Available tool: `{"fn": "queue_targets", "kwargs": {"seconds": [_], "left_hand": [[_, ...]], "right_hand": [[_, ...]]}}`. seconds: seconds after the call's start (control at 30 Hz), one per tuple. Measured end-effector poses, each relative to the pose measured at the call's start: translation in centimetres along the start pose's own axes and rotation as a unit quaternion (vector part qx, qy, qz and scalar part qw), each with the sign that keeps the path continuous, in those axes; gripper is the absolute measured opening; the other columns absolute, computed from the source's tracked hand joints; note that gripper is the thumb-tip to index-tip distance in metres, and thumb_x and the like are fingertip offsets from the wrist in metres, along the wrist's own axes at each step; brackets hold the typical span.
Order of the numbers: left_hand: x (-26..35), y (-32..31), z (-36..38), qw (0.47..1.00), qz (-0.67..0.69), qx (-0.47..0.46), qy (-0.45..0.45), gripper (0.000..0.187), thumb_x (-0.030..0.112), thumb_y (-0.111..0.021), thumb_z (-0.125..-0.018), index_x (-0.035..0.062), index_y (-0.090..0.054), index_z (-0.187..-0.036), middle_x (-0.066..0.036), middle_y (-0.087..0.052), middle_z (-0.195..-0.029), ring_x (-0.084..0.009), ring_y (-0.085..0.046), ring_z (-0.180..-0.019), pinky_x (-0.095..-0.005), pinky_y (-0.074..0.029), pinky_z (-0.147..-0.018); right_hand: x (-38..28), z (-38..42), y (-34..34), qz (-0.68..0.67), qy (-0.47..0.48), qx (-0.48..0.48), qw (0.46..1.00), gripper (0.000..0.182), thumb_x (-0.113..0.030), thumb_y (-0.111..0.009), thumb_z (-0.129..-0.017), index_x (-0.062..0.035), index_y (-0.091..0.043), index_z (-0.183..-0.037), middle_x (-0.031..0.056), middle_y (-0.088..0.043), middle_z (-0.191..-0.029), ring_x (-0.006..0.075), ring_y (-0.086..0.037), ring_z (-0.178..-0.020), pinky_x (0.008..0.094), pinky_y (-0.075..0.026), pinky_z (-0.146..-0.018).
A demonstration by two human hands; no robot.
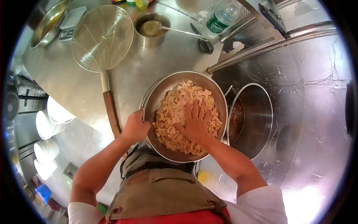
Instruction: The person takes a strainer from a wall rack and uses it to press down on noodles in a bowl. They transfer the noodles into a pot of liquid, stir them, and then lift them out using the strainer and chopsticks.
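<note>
A round metal strainer bowl (169,80) with perforated walls sits at the front edge of the steel table. Pale, flat cut pieces of food (173,106) fill much of it. My left hand (136,127) grips the bowl's left rim, fingers curled round it. My right hand (195,125) lies palm down on the pieces, right of the bowl's middle, with its fingers spread. Just right of the bowl stands a deep steel pot (257,123), lower down, with something brownish inside its left part.
On the steel table (59,82) lie a large wire skimmer (102,41) with a wooden handle, a small pot (152,41) with a ladle, a plastic bottle (220,22) and a scale (67,34). A metal bowl (48,26) is at the far left; white buckets (46,151) stand below.
</note>
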State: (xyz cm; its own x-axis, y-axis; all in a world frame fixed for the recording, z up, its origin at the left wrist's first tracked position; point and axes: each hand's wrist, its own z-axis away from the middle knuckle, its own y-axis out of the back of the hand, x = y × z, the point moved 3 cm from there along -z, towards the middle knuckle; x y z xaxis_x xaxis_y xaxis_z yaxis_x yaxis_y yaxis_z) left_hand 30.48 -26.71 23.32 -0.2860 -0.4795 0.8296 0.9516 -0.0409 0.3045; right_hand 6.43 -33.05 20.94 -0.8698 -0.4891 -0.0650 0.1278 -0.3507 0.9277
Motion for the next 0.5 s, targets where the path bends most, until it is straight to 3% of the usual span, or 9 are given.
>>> {"fn": "queue_targets", "kwargs": {"seconds": [0.27,0.5], "left_hand": [[1.3,0.2,-0.5,0.997,0.003,-0.032,0.068,0.03,0.004,-0.055,-0.074,-0.0099,-0.059,-0.1,-0.022,-0.063,-0.079,-0.0305,-0.062,-0.075,-0.0396,-0.048,-0.071],[0.5,-0.2,-0.7,0.999,-0.002,-0.014,0.052,0.028,0.005,-0.055,-0.074,-0.0102,-0.059,-0.096,-0.02,-0.061,-0.072,-0.0287,-0.06,-0.067,-0.0387,-0.047,-0.066]], "right_hand": [[0.7,-0.4,-1.8,0.014,0.008,0.017,1.0,0.095,-0.061,-0.047,-0.085,0.0059,-0.017,-0.145,0.0337,-0.014,-0.148,0.0543,-0.003,-0.137,0.0714,-0.005,-0.103],[0.7,-0.4,-1.8,0.02,0.017,0.026,0.999,0.094,-0.059,-0.048,-0.085,0.0072,-0.019,-0.144,0.034,-0.015,-0.148,0.0545,-0.005,-0.136,0.0712,-0.008,-0.102]]}}
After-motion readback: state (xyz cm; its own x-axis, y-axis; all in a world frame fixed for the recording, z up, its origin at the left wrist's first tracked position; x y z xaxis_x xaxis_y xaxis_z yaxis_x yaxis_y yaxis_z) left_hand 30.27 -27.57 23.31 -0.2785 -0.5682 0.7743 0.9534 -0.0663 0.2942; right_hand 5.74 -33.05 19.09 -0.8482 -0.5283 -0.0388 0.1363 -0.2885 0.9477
